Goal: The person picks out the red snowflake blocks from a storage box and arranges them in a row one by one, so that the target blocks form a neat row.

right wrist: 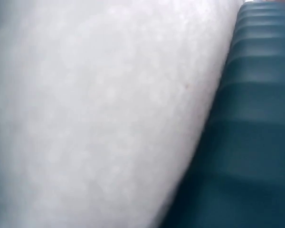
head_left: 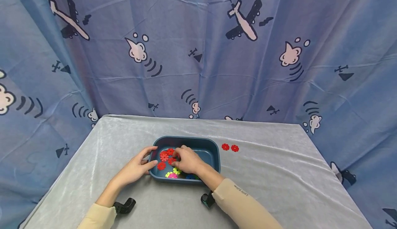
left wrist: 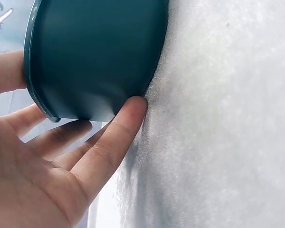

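A dark blue-green plastic box (head_left: 204,156) stands on the cloth-covered table, holding several notched, flower-like plastic discs. The left hand (head_left: 136,165) grips its left end; in the left wrist view, fingers (left wrist: 126,116) lie along the outer wall (left wrist: 95,57). Inside the box, the right hand (head_left: 187,159) bends down over the red discs (head_left: 164,156), its thumb and fingertips pinching at a red disc that they partly cover. Yellow discs (head_left: 176,170) and a pink disc (head_left: 172,176) lie nearer the front wall. The right wrist view catches only the box's outer side (right wrist: 261,142) and cloth.
Two red discs (head_left: 225,147) lie side by side on the grey-white cloth (head_left: 273,167), right of the box. Blue discs (head_left: 190,176) show partly under the right forearm. Behind the table hangs a blue curtain (head_left: 173,94) with airplane prints.
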Action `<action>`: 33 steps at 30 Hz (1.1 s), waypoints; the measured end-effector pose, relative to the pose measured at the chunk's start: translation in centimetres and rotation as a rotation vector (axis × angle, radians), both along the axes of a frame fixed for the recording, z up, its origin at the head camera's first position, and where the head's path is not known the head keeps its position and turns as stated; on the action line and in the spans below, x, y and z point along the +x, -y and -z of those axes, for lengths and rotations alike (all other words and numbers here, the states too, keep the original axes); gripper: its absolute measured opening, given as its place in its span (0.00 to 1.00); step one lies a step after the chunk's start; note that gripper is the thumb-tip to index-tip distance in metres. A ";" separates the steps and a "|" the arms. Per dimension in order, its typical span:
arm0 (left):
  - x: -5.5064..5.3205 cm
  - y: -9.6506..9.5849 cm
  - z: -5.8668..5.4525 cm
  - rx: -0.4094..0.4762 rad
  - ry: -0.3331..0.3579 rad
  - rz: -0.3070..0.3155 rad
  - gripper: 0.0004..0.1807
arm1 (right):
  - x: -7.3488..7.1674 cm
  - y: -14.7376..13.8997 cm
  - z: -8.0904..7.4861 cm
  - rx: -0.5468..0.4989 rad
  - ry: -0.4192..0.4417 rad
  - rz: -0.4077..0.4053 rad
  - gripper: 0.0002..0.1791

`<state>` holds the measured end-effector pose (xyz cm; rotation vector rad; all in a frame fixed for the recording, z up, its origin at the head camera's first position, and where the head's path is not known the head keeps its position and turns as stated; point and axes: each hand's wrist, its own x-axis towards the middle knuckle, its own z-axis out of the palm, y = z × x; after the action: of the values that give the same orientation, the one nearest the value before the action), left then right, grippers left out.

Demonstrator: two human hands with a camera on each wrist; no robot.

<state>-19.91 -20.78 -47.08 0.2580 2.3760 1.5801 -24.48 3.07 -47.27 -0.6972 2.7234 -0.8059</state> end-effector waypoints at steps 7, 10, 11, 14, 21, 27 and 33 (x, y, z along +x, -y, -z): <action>0.0 -0.1 0.0 -0.004 -0.003 0.002 0.32 | 0.0 0.0 0.1 0.026 0.004 0.001 0.16; 0.0 -0.1 0.0 -0.003 -0.002 0.001 0.32 | -0.1 0.1 0.2 0.038 -0.009 -0.003 0.16; 0.0 0.0 0.0 -0.004 -0.002 0.001 0.32 | -0.1 0.1 0.2 0.044 -0.014 -0.005 0.16; 0.0 0.0 0.1 -0.009 -0.005 0.001 0.32 | -0.1 0.1 0.3 0.054 -0.026 -0.011 0.15; 0.0 0.0 0.0 -0.027 -0.009 -0.001 0.32 | 0.0 0.2 0.2 0.053 0.008 0.005 0.13; 0.0 -0.2 -0.2 -0.026 -0.001 -0.001 0.32 | 0.0 0.1 0.1 0.046 0.051 0.024 0.12; 0.1 -0.1 -0.3 -0.021 0.003 -0.005 0.32 | -0.1 0.1 0.2 0.027 0.060 0.019 0.12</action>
<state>-19.80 -20.64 -46.82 0.2454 2.3910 1.5557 -24.57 3.00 -47.42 -0.6324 2.6855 -0.7802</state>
